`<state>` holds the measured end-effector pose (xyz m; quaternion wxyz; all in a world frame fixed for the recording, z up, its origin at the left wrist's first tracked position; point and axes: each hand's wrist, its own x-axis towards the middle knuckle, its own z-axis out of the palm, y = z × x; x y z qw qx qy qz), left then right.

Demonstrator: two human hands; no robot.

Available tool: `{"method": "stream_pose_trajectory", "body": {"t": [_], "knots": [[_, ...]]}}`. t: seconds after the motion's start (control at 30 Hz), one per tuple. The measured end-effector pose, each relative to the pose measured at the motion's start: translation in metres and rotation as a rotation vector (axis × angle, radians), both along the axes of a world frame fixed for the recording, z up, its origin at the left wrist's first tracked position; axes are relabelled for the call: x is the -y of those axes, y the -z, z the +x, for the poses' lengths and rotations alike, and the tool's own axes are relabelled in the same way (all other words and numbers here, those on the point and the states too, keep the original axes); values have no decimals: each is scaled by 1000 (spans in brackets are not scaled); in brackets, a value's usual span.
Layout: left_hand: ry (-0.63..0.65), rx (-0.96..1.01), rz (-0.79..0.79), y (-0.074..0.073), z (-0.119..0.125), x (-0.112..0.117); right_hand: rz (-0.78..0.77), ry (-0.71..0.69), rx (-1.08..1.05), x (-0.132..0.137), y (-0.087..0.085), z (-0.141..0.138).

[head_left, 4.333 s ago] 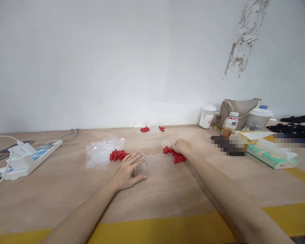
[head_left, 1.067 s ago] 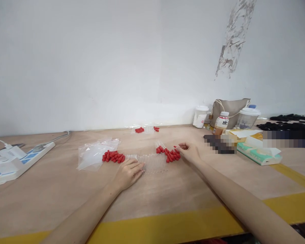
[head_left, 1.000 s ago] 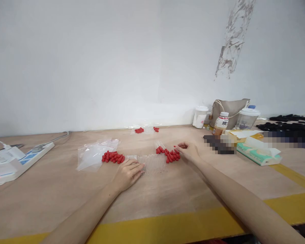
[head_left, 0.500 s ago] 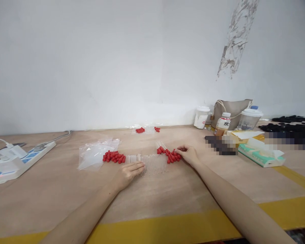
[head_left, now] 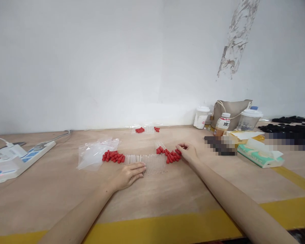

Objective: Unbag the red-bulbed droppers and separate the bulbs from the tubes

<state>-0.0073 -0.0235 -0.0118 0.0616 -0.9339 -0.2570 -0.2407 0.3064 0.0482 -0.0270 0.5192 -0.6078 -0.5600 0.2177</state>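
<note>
A row of clear thin tubes, which look like glass dropper tubes, lies side by side on the table. My left hand rests on the near left part of the row, fingers stretched out. Red rubber bulbs are heaped at the row's left end. More red bulbs lie at its right end, and a few beyond them have clear tubes attached. At that right heap, my right hand pinches a red rubber bulb between thumb and fingertips.
Clear plastic bags lie left of the row; a bag with red-bulbed pieces is near the wall. A power strip stands far left. To the right are a paper cup, a bottle and a tissue pack.
My right hand has drawn slightly right, and a red bulb now shows between its fingertips. My left hand stays on the tubes, its fingers shifted a little.
</note>
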Motion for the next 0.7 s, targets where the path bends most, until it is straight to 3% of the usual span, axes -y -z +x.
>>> {"method": "stream_pose_trajectory", "body": {"t": [0.3,0.47,0.7], "knots": [[-170,-93,-60,-8,0,2,-156,-34,281,-7,-39,-45],[-211,-103,-131,-5,1,-1,-287,-12,446,-13,-43,-63],[-226,-72,-147,-4,-2,-4,-372,-15,479,-19,-42,-69]]}}
